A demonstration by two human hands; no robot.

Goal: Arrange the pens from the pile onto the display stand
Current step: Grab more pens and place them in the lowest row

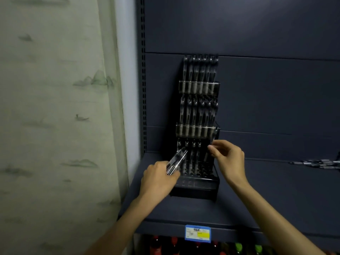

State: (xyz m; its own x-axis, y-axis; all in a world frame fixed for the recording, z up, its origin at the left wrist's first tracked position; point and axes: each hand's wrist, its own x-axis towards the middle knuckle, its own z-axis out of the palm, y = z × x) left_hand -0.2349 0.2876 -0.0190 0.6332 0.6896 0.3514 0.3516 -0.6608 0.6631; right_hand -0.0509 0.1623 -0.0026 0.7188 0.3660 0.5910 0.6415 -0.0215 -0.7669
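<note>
Shelf [276, 190], dark, lower centre. Display stand [197, 126] at centre, upper tiers full. Left hand [158, 179] grips bundle of pens [176, 161]. Right hand [228, 159] pinches one pen [215, 137] at stand's right edge. Pile [320, 164] far right.

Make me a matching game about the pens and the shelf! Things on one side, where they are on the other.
Things:
1. bundle of pens
2. pile of pens
3. price tag
4. display stand

Places:
A. on the shelf's front edge
B. gripped in the left hand
C. standing on the shelf, between both hands
D. lying far right on the shelf

Pairs: 1-B, 2-D, 3-A, 4-C
</note>
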